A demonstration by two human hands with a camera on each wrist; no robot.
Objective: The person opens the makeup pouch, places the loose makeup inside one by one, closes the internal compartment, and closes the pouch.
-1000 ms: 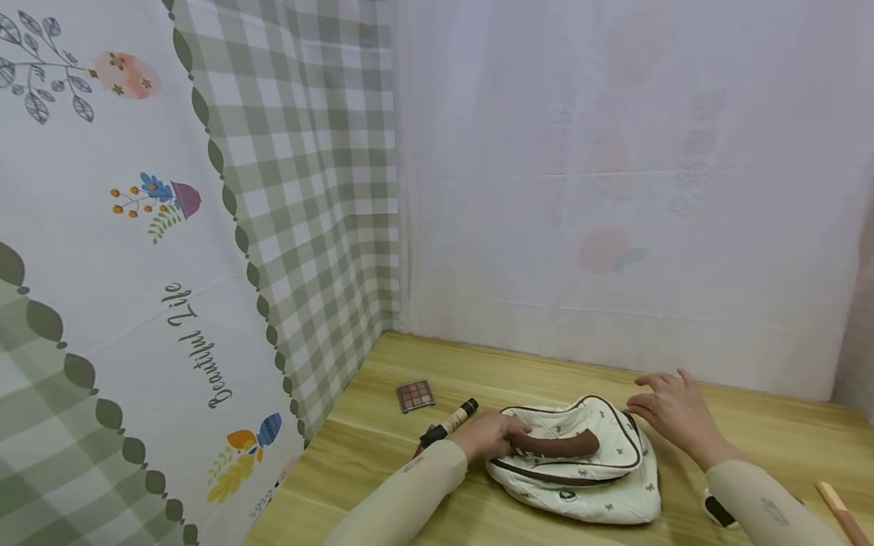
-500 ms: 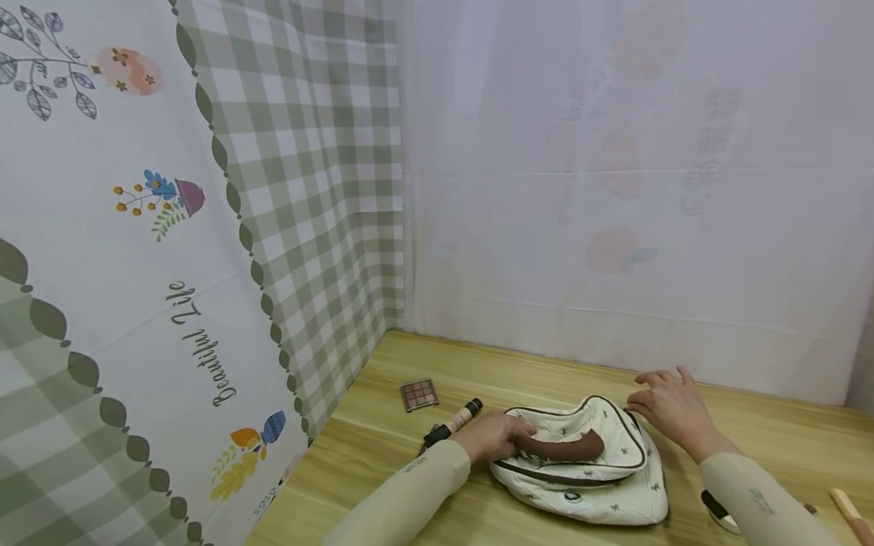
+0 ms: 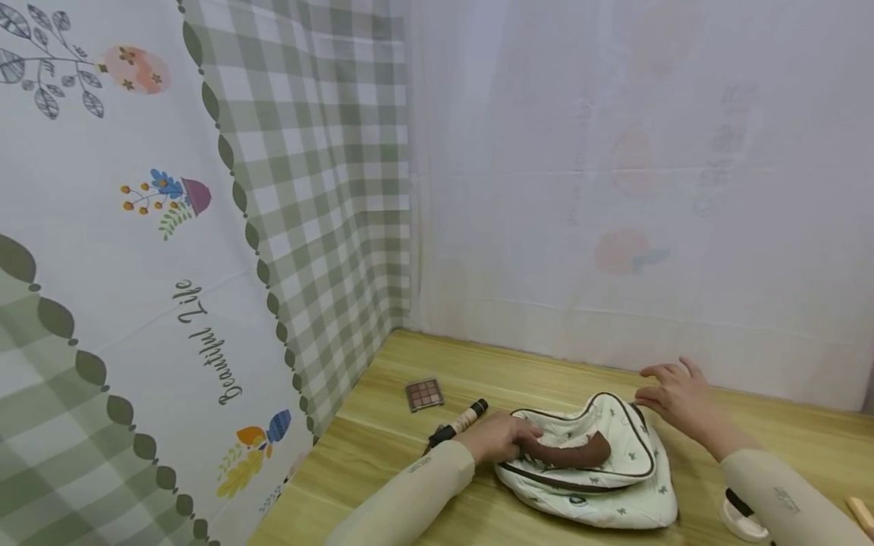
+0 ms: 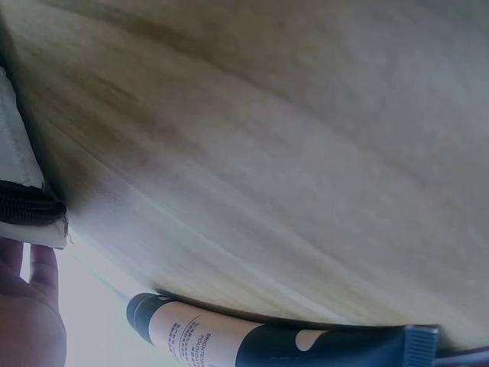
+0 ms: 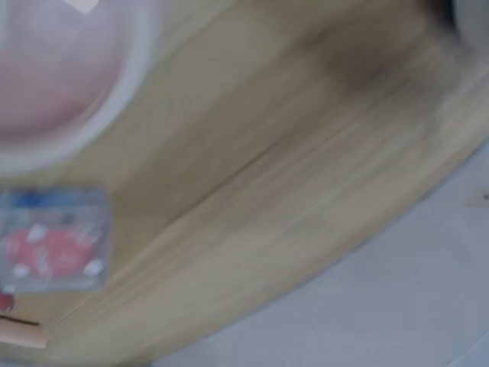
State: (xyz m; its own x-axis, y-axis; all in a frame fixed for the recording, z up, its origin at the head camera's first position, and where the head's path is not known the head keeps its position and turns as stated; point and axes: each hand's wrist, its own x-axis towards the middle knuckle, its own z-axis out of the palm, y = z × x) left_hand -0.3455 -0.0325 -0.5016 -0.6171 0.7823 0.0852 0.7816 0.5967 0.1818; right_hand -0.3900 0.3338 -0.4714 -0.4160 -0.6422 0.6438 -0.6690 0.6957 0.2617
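Observation:
A cream quilted makeup bag (image 3: 587,500) with small bow prints, dark piping and a brown handle (image 3: 573,453) lies on the table in the head view. My left hand (image 3: 497,437) grips its left side by the handle's end. In the left wrist view, fingers of the left hand (image 4: 30,313) meet the bag's edge under a black zipper end (image 4: 30,205). My right hand (image 3: 683,402) pinches the zipper at the bag's back right corner, other fingers raised. The bag hides the exact contact. In the right wrist view the hand is out of sight.
Left of the bag lie a black-and-beige foundation tube (image 3: 464,421) and an eyeshadow palette (image 3: 425,394). A white round item (image 3: 740,522) sits under the right forearm. The right wrist view shows a blurred clear pink box (image 5: 53,248) and a white-rimmed round container (image 5: 126,84).
The head view has turned slightly left, so everything sits a little further right in it. Both hands keep their places at the bag.

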